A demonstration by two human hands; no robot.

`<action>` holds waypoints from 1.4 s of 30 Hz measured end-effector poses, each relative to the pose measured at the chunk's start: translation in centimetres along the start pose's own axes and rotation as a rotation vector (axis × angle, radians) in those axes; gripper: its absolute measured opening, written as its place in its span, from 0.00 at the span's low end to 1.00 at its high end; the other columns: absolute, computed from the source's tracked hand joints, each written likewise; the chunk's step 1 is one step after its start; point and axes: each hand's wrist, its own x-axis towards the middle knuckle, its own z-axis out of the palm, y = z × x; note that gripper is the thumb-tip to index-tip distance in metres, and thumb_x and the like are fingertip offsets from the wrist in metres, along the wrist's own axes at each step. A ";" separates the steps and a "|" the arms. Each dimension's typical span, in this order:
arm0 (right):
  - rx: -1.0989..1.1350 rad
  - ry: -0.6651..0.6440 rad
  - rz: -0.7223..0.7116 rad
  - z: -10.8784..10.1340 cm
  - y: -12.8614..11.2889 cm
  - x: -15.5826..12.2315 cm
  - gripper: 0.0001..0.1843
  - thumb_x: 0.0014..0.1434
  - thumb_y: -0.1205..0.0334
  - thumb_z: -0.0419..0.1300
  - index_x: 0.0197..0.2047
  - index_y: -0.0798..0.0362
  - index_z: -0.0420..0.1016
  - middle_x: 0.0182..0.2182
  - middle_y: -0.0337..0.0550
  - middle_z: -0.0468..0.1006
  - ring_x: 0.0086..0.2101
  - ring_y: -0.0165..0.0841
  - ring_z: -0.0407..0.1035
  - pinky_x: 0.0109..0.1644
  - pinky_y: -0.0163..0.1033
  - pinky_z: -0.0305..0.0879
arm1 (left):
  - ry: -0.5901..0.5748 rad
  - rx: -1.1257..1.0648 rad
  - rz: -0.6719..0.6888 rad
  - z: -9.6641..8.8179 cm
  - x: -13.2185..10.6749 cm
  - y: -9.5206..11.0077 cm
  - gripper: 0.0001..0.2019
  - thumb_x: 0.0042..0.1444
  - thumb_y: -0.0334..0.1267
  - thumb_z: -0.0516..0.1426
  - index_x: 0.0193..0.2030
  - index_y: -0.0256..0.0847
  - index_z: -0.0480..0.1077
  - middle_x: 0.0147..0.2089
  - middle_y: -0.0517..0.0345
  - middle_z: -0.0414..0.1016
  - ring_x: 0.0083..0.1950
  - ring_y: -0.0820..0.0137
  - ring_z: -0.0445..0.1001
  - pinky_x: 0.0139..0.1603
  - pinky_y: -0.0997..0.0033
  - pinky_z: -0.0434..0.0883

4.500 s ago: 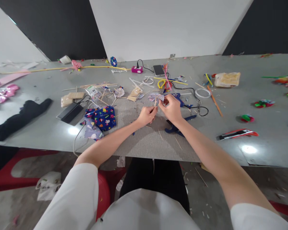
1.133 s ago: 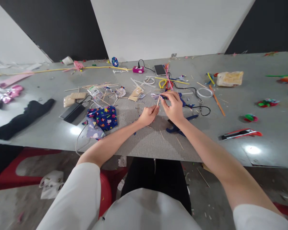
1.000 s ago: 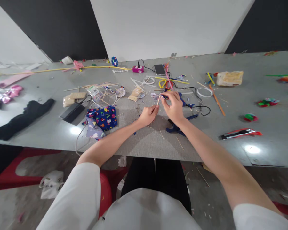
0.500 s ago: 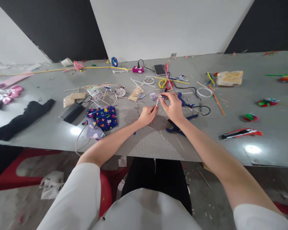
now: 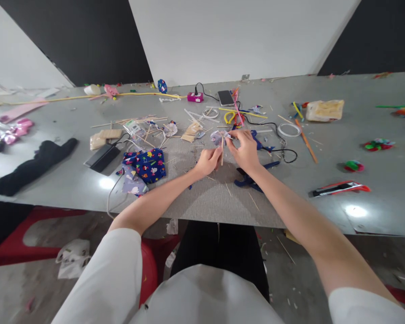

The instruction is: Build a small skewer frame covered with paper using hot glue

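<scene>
Over the middle of the table, my left hand point(image 5: 208, 162) is closed around the lower part of a thin wooden stick point(image 5: 222, 155), which stands nearly upright. At the stick's top sits a small pale lilac patterned piece point(image 5: 217, 136), fabric or paper, gathered into folds. My right hand point(image 5: 245, 148) pinches this piece by its right edge with thumb and fingertips. Beneath my right wrist lies a dark blue plier-like tool point(image 5: 245, 181). A blue glue gun point(image 5: 255, 138), partly hidden, rests just behind my right hand.
To the left lie folded blue printed cloth point(image 5: 151, 165), a black box with a cable point(image 5: 103, 158) and a black cloth point(image 5: 33, 166). On the right are a red utility knife point(image 5: 340, 188) and a white ring point(image 5: 288, 130). A phone point(image 5: 226, 97) lies behind.
The wooden stick has turned more upright between my hands, and more of the pale piece shows. Both hands stay in almost the same place.
</scene>
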 end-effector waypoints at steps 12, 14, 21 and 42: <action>0.105 -0.040 0.345 0.5 1.5 0.0 0.08 0.59 0.54 0.65 0.34 0.49 0.77 0.33 0.43 0.82 0.35 0.40 0.76 0.45 0.47 0.72 | -0.069 0.767 0.526 -1.9 -0.4 1.8 0.15 0.67 0.32 0.53 0.58 0.39 0.71 0.55 0.41 0.77 0.46 0.65 0.79 0.35 0.71 0.68; 0.112 -0.051 0.415 0.5 1.4 0.1 0.08 0.57 0.55 0.64 0.33 0.50 0.77 0.31 0.42 0.82 0.33 0.39 0.75 0.42 0.46 0.71 | -0.102 0.896 0.583 -1.6 -0.3 1.6 0.14 0.70 0.32 0.51 0.57 0.39 0.72 0.56 0.41 0.76 0.50 0.63 0.79 0.35 0.72 0.69; 0.212 -0.132 0.519 0.2 0.6 0.2 0.12 0.54 0.53 0.63 0.32 0.52 0.80 0.30 0.42 0.82 0.32 0.38 0.74 0.39 0.41 0.68 | -0.022 1.097 0.649 -1.7 0.4 0.5 0.16 0.76 0.35 0.46 0.57 0.40 0.74 0.48 0.45 0.77 0.48 0.64 0.80 0.36 0.72 0.73; 0.264 -0.226 0.359 0.7 1.1 -0.2 0.30 0.64 0.30 0.60 0.41 0.51 0.78 0.39 0.47 0.82 0.39 0.40 0.76 0.45 0.43 0.69 | 0.199 0.850 0.658 -3.4 1.1 -0.2 0.14 0.75 0.41 0.52 0.51 0.40 0.80 0.46 0.48 0.82 0.45 0.68 0.82 0.40 0.72 0.75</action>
